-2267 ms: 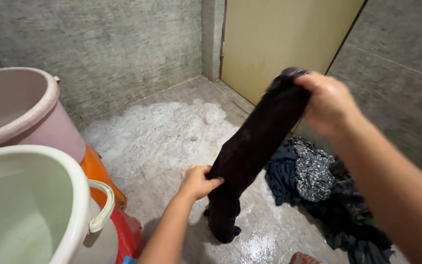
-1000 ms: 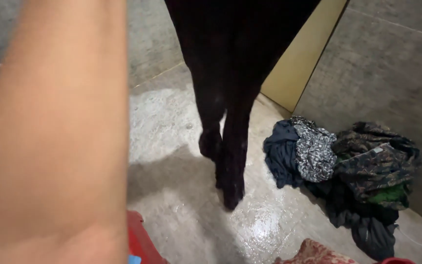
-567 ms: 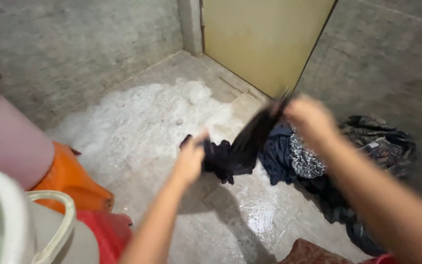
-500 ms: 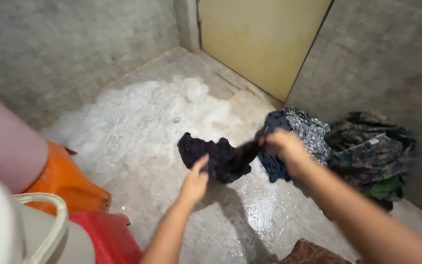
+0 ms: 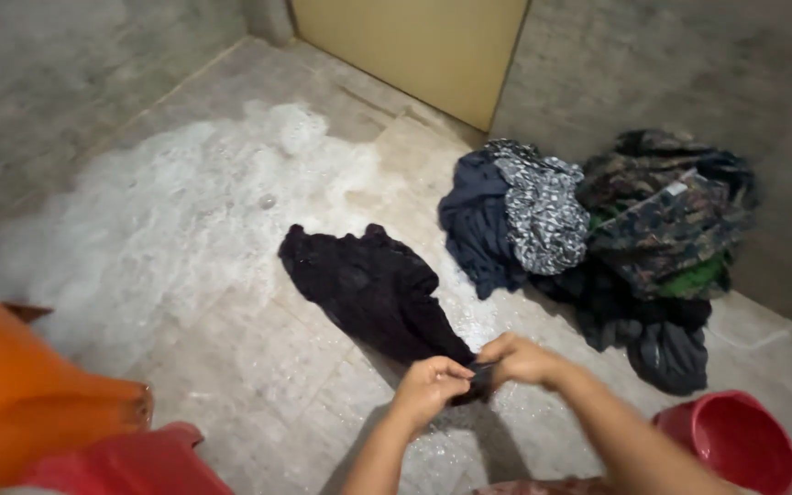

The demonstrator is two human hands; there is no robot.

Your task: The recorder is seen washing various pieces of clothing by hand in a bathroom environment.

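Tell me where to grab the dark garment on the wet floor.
Grip the dark garment at its narrow near end, where the left hand and right hand pinch it. Come from the near side: the far end lies spread flat on the floor.

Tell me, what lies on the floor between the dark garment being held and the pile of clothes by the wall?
In the head view, only wet tiled floor separates the dark garment from the clothes pile; nothing else lies there.

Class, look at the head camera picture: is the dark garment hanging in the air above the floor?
No. The dark garment lies spread on the wet floor, with the left hand and right hand gripping only its near end.
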